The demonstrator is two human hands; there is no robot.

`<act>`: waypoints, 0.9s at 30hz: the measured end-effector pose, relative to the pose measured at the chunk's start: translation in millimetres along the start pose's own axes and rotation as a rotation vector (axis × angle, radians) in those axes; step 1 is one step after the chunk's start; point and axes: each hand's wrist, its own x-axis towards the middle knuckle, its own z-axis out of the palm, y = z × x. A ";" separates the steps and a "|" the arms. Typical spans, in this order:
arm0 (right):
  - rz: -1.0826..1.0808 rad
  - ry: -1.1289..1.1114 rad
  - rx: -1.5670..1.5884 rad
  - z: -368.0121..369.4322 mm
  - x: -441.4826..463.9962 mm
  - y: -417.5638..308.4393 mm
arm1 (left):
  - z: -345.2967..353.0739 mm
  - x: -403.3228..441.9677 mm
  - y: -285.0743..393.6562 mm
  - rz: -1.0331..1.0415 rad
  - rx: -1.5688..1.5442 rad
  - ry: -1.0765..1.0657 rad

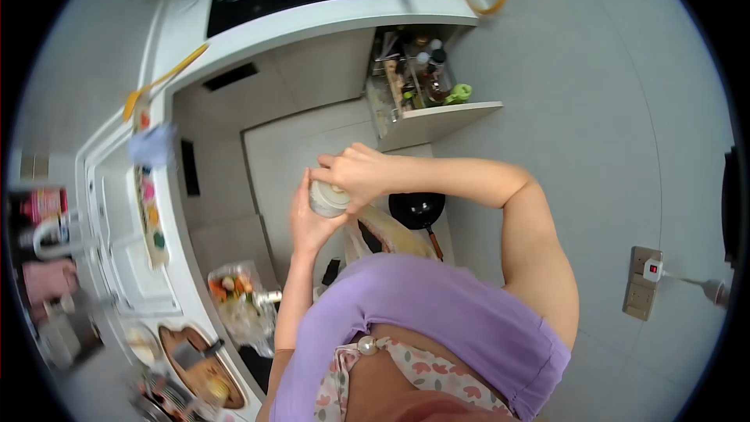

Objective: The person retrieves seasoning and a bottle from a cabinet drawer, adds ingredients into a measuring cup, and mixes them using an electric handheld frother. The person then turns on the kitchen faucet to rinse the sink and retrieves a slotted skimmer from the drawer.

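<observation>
Whitish jar (327,202) is up in both hands above the floor (293,144). Left hand (312,227) is curled round its side, right hand (362,175) has bent fingers over the top; can't tell how hard they pinch. Looks lightish and stiff, maybe slippery or breakable if glass, so I'd hold the side. Further out: black wok (416,208), open drawer (441,123).

a lavender top (445,289) with loose short sleeves (539,363) is worn — beneath it, white fabric (437,371) printed with pink-and-green florals, fastened by a pearly bead (366,345).
</observation>
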 end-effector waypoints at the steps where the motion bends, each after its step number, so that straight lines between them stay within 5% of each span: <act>1: 0.034 0.032 0.029 -5.0 -14.5 27.3 | 17.5 21.3 9.8 0.018 -0.074 -0.056; 3: 0.174 0.059 0.062 -17.0 -42.6 83.0 | 53.7 62.0 27.2 0.047 -0.231 -0.151; 7: 0.567 0.162 -0.048 -43.8 -97.4 198.5 | 99.8 119.2 37.1 0.148 -0.030 -0.290; 9: 0.744 0.267 -0.184 -40.5 -125.7 265.7 | 116.9 129.8 23.4 0.046 -0.060 -0.371; 12: 1.033 0.095 -0.305 -24.9 -155.2 362.1 | 126.9 125.2 -3.9 -0.113 -0.142 -0.423; 18: 1.238 -0.087 -0.291 55.8 -187.1 490.0 | 110.4 111.7 -47.4 -0.306 -0.120 -0.270; 27: 1.264 -0.155 -0.210 162.6 -199.2 542.5 | 111.4 117.3 -64.3 -0.390 -0.049 -0.252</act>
